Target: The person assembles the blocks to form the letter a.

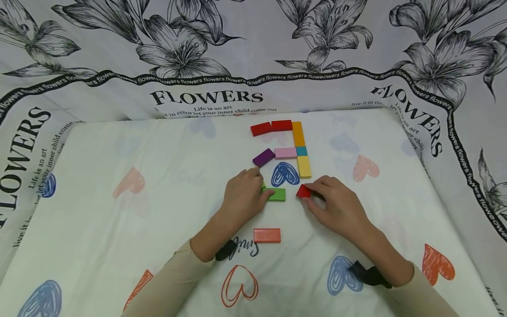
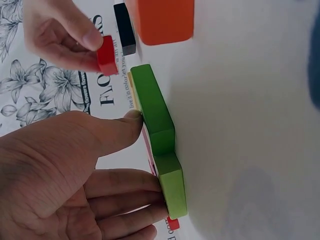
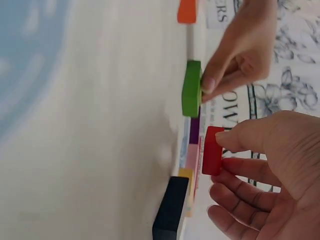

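My left hand (image 1: 244,189) lies over two green blocks set end to end. Its thumb touches the green block (image 1: 277,194), while its fairly straight fingers rest along the light green block (image 2: 172,187), mostly hidden in the head view. Between thumb and index finger, my right hand (image 1: 336,200) pinches a small red block (image 3: 212,150), tilted in the head view. A black block (image 3: 172,210) lies by the right hand, largely covered by its fingers in the head view. Close beyond the hands sit a purple block (image 1: 263,157) and a yellow block (image 1: 304,167).
Farther back, two red blocks (image 1: 281,126) meet an orange block (image 1: 299,134) at a corner. A teal block (image 1: 301,151) and a pink block (image 1: 285,153) join below it. An orange-red block (image 1: 267,235) lies nearer me on the heart-printed cloth (image 1: 190,198).
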Action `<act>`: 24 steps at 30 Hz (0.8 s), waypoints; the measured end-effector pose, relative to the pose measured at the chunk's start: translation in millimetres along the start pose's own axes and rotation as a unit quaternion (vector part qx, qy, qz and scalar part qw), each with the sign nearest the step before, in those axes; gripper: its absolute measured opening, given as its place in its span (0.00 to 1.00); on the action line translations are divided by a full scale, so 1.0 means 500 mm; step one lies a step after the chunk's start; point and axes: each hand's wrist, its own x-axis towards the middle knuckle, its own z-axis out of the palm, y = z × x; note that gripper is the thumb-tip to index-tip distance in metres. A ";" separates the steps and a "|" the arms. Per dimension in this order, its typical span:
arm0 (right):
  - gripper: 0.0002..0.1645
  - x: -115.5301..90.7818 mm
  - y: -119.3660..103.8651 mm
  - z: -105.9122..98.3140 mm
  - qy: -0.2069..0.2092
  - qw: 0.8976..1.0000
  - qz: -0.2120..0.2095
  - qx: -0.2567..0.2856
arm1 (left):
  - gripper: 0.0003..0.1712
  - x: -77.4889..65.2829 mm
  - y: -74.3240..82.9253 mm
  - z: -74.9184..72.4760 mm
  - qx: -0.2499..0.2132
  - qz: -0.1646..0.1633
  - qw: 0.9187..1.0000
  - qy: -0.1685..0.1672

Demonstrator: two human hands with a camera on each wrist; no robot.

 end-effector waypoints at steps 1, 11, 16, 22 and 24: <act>0.23 0.004 0.001 -0.002 0.002 1.000 0.000 0.002 | 0.28 0.000 0.000 0.000 0.000 0.000 1.000 0.001; 0.22 0.028 0.020 0.008 0.004 1.000 0.008 -0.003 | 0.29 0.002 0.001 -0.001 -0.009 -0.005 1.000 -0.001; 0.22 0.031 0.032 0.016 0.005 1.000 0.010 -0.010 | 0.30 0.002 0.001 -0.002 -0.002 -0.004 1.000 -0.009; 0.22 0.033 0.042 0.018 0.014 1.000 0.014 -0.017 | 0.28 0.003 0.000 -0.002 0.010 0.004 1.000 -0.005; 0.22 0.034 0.044 0.019 0.015 1.000 0.014 -0.018 | 0.28 0.003 0.000 -0.002 0.009 0.004 1.000 -0.005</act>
